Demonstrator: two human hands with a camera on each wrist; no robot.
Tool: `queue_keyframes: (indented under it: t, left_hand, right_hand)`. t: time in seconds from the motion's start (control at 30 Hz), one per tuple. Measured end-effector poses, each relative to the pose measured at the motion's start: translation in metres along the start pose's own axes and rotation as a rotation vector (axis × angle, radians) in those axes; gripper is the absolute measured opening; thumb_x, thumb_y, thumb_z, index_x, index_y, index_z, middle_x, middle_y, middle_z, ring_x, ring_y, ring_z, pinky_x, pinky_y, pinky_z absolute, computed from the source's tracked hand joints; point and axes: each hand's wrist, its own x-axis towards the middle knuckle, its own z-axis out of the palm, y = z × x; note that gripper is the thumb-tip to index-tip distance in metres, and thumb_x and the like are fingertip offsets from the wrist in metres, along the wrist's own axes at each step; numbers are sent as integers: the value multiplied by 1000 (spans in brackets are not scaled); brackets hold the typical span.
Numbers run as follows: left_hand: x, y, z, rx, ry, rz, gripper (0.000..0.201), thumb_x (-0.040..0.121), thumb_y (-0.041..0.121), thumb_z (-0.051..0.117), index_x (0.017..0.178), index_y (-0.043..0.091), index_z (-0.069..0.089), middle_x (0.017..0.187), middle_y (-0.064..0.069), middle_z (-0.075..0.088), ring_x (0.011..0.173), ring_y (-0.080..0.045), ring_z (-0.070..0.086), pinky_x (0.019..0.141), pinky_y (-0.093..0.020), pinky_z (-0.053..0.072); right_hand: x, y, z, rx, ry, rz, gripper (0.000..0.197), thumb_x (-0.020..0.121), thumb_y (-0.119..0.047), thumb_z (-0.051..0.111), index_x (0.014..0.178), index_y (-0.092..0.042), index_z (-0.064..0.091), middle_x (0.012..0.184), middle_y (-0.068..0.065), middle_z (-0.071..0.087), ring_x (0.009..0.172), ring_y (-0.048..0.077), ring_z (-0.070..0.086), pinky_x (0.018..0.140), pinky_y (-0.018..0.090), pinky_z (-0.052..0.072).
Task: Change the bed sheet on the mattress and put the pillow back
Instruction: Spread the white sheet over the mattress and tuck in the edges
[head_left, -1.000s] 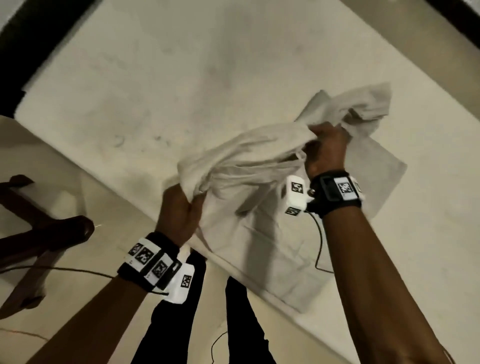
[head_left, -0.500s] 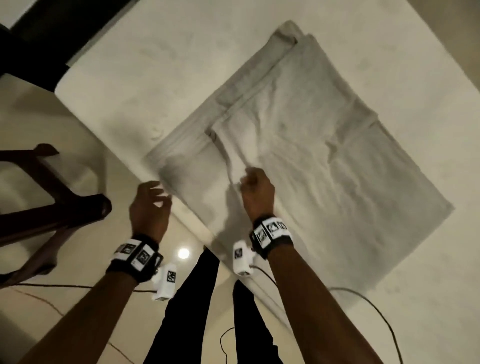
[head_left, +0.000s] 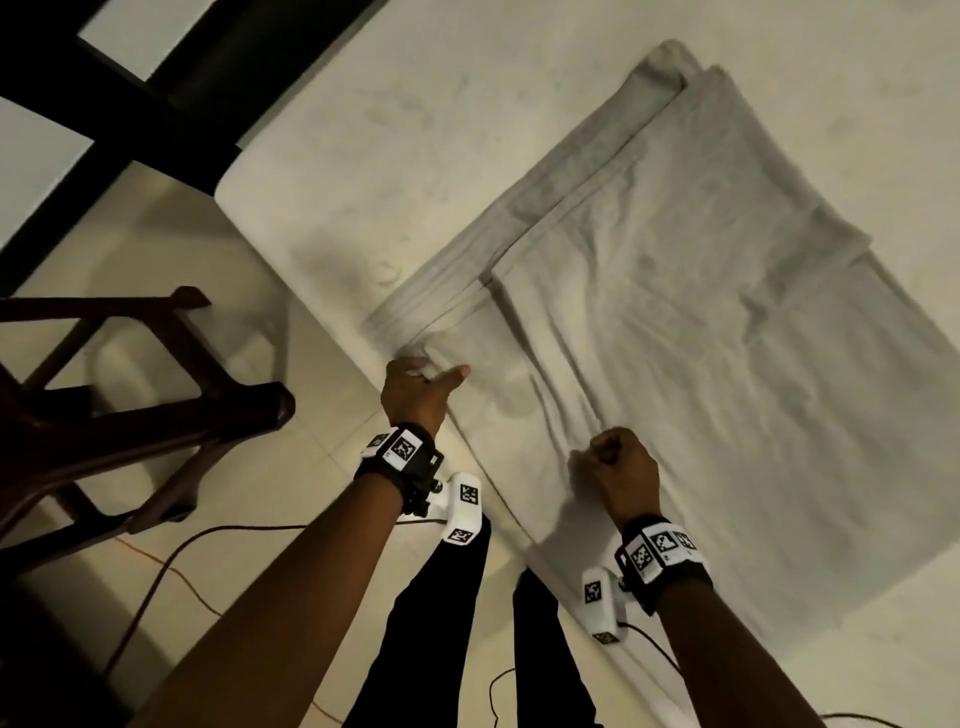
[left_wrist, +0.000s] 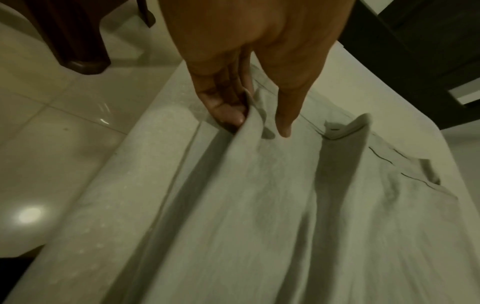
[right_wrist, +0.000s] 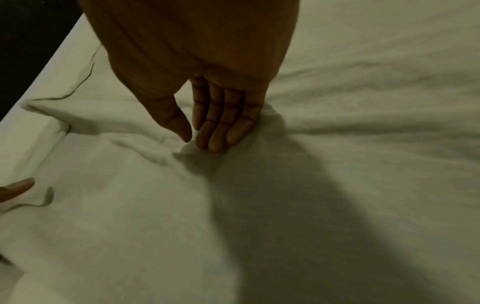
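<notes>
Hands (head_left: 421, 387) apart now, gripping sheet (head_left: 701, 332)

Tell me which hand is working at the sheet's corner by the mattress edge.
The left hand: it pinches the folded bed sheet at the corner nearest the mattress edge. The right hand gathers cloth further in, away from any corner.

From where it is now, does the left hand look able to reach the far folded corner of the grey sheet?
Probably not without leaning: the left hand grips the near corner of the folded grey sheet; nothing lies between, but the far corner sits well up the mattress.
</notes>
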Motion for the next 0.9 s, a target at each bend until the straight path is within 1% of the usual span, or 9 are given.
queue_keyframes:
  t: [0.07,0.13,0.23,0.33,0.43,0.57,0.7,0.8,0.9]
  left_hand:
    - [-7,11,4,28,-127,-5,53,63,24,96,104,10,66,96,-6,69,60,-15,62,51,-29,55]
    - [-13,16,8,0,-329,26,30,73,5,88,98,6,70,81,-5,69,48,-10,50,43,-20,38]
    - [-25,12,11,51,-496,167,19,77,-9,77,87,7,72,65,11,68,55,-3,56,54,-15,42]
    - [-30,4,11,73,-530,255,19,70,3,75,70,21,71,77,-4,71,76,-25,66,78,-31,50]
    - [-32,5,5,-39,-517,159,11,63,11,61,62,21,66,73,-3,60,77,-18,56,78,-29,43]
    - [-32,8,0,-342,-537,-87,28,66,8,63,91,18,70,91,-2,72,88,-21,65,80,-36,52]
    - [-21,19,-5,-472,-394,-103,55,78,2,79,128,13,59,113,-5,75,95,-20,72,78,-39,51]
    - [0,28,-20,-474,-239,-57,69,75,-21,69,135,9,53,101,-6,74,77,-8,73,59,-23,55]
    - [18,30,-39,-334,-213,60,64,74,-22,66,129,10,62,78,3,61,58,-2,58,52,-16,44]
  right_hand:
    - [9,-7,1,51,9,22,16,81,-17,79,89,-18,65,79,-2,70,75,16,66,69,33,52]
    - [13,-17,5,156,14,37,11,83,-18,75,90,-18,66,83,3,73,80,26,69,75,38,57]
    - [20,-40,10,244,47,-5,12,88,-25,71,97,-20,66,91,1,73,87,23,70,81,39,57]
    - [32,-73,7,274,94,-65,23,89,-33,73,107,-22,64,92,-8,71,83,3,67,79,26,55]
    - [50,-107,3,288,63,-105,34,87,-40,76,113,-22,62,96,-7,70,85,1,66,78,19,53]
    - [76,-140,17,267,-27,-66,58,77,-58,77,119,-23,57,98,-5,70,91,9,68,84,30,55]
    - [91,-163,45,61,-157,-132,73,72,-55,82,127,-19,50,111,1,65,99,17,64,81,34,53]
    - [97,-164,61,-76,-191,-183,81,70,-54,85,132,-17,48,123,2,56,109,17,59,83,31,50]
    - [97,-165,67,-99,-134,-180,78,71,-53,84,130,-16,48,121,2,56,104,17,59,87,38,53]
